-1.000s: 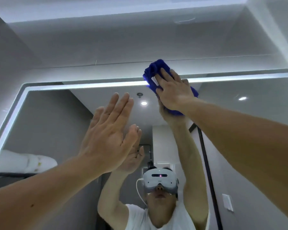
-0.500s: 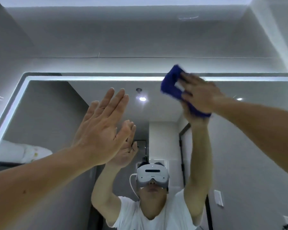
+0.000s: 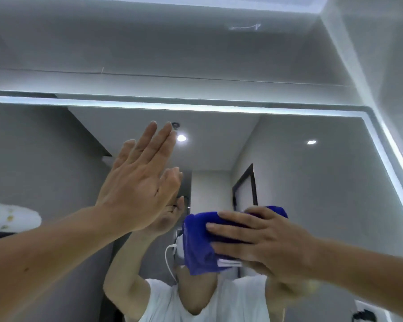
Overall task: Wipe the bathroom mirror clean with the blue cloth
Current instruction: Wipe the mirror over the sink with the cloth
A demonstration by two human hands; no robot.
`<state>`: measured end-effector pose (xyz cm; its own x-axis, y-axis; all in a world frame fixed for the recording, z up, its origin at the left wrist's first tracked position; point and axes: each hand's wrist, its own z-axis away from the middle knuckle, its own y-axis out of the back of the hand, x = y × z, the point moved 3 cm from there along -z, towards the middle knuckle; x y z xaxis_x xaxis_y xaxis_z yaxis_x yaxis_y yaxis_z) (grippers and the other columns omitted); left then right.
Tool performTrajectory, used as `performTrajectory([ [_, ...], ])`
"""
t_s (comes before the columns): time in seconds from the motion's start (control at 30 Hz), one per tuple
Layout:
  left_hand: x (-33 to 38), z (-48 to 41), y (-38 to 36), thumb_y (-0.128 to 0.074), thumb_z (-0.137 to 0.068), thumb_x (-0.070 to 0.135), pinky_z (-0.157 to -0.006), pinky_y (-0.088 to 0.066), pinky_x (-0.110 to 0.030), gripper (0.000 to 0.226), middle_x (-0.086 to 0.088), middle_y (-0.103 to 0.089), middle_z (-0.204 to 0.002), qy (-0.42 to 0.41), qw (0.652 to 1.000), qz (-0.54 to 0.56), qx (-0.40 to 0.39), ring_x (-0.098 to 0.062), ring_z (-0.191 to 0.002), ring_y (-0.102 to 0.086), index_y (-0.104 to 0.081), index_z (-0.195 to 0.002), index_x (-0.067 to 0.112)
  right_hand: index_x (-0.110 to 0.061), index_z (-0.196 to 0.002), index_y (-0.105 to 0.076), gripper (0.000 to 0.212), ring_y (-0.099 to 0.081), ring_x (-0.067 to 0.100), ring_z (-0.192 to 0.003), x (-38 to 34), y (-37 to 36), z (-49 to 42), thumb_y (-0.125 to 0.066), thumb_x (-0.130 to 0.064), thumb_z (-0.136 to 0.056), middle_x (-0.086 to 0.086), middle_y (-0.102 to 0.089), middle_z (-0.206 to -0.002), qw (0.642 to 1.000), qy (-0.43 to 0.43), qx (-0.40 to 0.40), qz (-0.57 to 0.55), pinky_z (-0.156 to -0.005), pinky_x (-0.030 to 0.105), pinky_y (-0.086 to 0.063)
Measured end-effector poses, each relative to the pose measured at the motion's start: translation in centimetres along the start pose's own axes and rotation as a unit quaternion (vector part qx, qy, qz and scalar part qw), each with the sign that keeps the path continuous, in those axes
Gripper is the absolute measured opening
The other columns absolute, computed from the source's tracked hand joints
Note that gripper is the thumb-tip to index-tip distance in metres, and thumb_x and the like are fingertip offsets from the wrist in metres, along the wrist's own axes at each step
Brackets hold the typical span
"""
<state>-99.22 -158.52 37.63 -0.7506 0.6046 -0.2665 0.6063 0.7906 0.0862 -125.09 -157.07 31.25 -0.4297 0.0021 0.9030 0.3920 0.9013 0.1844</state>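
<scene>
I see my left hand (image 3: 138,182) before the mirror (image 3: 312,182) at nine o'clock. At four o'clock, my right hand (image 3: 265,242) presses the cloth (image 3: 198,247) against the mirror.

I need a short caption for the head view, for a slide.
The right hand presses the cloth on the mirror; the left hand is raised, fingers straight.

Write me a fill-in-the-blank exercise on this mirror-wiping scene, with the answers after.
1. The right hand presses a ____ cloth against the mirror.
2. The left hand holds ____.
3. The cloth lies to the ____ of the left hand.
4. The shirt reflected in the mirror is ____.
Missing words: blue; nothing; right; white.
</scene>
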Motion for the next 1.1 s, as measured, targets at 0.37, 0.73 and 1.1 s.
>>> performTrajectory([
  [0.37, 1.2, -0.6, -1.5, -0.004, -0.089, 0.055, -0.117, 0.015, -0.021, 0.072, 0.018, 0.011, -0.161, 0.013, 0.999, -0.032, -0.010, 0.007, -0.142, 0.023, -0.002, -0.156, 0.028, -0.038, -0.154, -0.010, 0.057, -0.003, 0.020, -0.150, 25.3, 3.9, -6.4, -0.027, -0.041, -0.100, -0.010, -0.004, -0.164, 0.849, -0.516, 0.063, -0.095, -0.110, 0.056, -0.022],
  [0.73, 3.8, 0.8, -2.6, -0.008, -0.091, 0.051, -0.122, 0.006, -0.031, 0.071, 0.011, 0.002, -0.164, 0.029, 1.000, 0.000, -0.007, 0.000, -0.148, 0.013, -0.008, -0.157, 0.023, -0.030, -0.153, -0.027, 0.058, -0.014, 0.024, -0.151, 2.9, -0.5, 1.0, -0.043, -0.042, -0.099, -0.003, -0.019, -0.164, 0.968, -0.233, 0.090, -0.002, -0.112, 0.049, -0.027],
  [1.1, 6.7, 6.4, -3.2, -0.017, -0.097, 0.041, -0.123, -0.001, -0.039, 0.064, 0.002, -0.005, -0.165, 0.029, 0.999, -0.009, -0.029, -0.010, -0.151, 0.005, -0.015, -0.156, 0.015, -0.032, -0.151, -0.018, 0.064, -0.014, 0.014, -0.151, -15.1, -4.5, 13.6, -0.049, -0.047, -0.098, -0.009, -0.015, -0.164, 0.992, 0.100, -0.040, 0.060, -0.121, 0.042, -0.007],
])
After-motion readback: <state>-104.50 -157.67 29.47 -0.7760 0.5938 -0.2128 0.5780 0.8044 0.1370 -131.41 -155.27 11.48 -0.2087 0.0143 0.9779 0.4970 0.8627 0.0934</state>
